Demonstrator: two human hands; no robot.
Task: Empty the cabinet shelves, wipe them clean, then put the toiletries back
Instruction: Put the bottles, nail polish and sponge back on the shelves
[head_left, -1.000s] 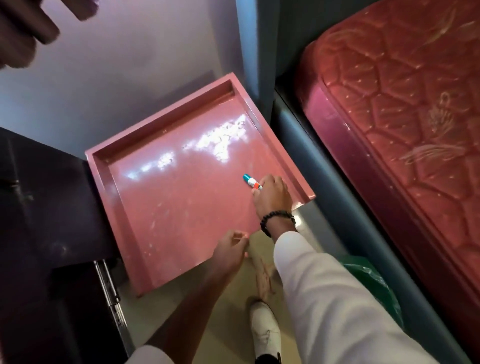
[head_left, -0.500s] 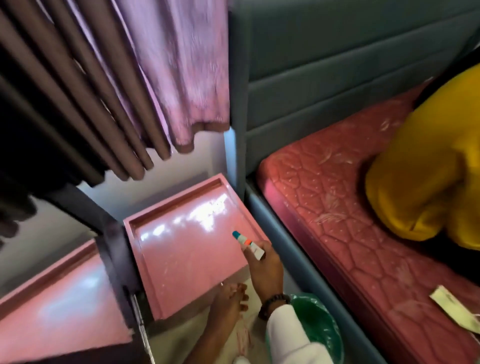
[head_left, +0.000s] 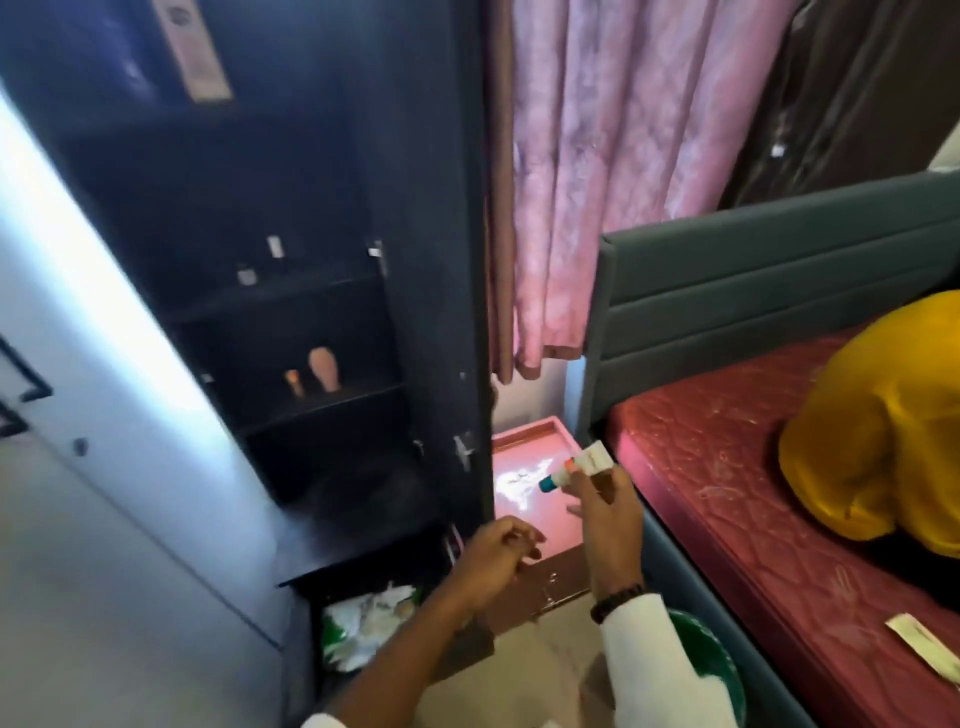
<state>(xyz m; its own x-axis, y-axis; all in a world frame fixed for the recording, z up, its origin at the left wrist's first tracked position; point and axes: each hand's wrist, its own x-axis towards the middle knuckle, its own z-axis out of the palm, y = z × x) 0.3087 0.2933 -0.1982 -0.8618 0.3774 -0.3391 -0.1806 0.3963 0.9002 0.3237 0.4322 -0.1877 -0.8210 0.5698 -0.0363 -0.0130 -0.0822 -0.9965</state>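
One tube (head_left: 574, 467) pinched in right hand (head_left: 602, 499).

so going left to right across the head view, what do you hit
white cabinet door → dark cabinet shelves → pink curtain → grey headboard → yellow bundle on the red mattress

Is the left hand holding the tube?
No, the right hand grips the tube; the left hand holds nothing.
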